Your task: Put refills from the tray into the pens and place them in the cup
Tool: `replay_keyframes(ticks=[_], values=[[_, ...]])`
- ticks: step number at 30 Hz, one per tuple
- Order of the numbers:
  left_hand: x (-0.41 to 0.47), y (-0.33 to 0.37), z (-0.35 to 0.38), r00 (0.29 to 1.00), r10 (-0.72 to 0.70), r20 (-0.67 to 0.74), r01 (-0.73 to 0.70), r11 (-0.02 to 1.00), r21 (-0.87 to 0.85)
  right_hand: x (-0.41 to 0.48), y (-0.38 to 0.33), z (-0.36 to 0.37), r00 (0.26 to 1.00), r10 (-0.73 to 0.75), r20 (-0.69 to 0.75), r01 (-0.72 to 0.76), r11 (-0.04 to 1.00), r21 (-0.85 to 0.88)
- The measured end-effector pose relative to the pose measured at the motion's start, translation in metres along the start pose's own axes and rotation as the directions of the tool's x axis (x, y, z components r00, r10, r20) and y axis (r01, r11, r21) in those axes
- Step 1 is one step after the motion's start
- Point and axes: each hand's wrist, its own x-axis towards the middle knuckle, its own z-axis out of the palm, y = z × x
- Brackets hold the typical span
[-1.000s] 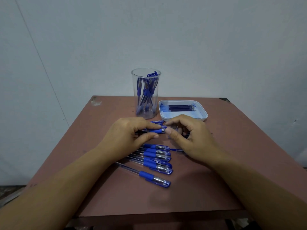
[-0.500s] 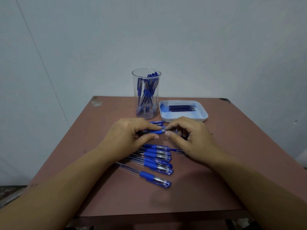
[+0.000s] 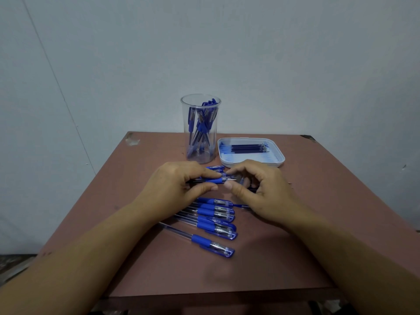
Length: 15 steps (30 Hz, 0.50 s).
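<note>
Left hand [image 3: 175, 187] grips pen [image 3: 212, 180] by blue grip; right hand [image 3: 259, 187] pinches its tip, mid-table [image 3: 318, 201], cup [image 3: 201, 128] and tray [image 3: 278, 155] toward far edge.

A plain, bare room, its kind unclear: a worn reddish table [image 3: 318, 201] stands against a blank pale wall [image 3: 272, 64].

My feed reads dim, cool blue cast. Light soft, diffuse, seemingly overhead. Faint blurred shadow on the table [image 3: 227, 276]. Weak highlights on the clear cup [image 3: 185, 142]. Wall seam [image 3: 60, 87] leans: wide-angle stretch. Bottom corners soft.
</note>
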Motion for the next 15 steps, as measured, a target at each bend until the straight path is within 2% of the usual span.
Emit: replay_keyframes(ticks=[15], values=[[-0.0002,0.0001,-0.0013,1.0,-0.012,0.015,0.012,1.0,0.025,-0.0001,0.0017,0.0018,0.999,0.023,0.025,-0.024,1.0,0.011]])
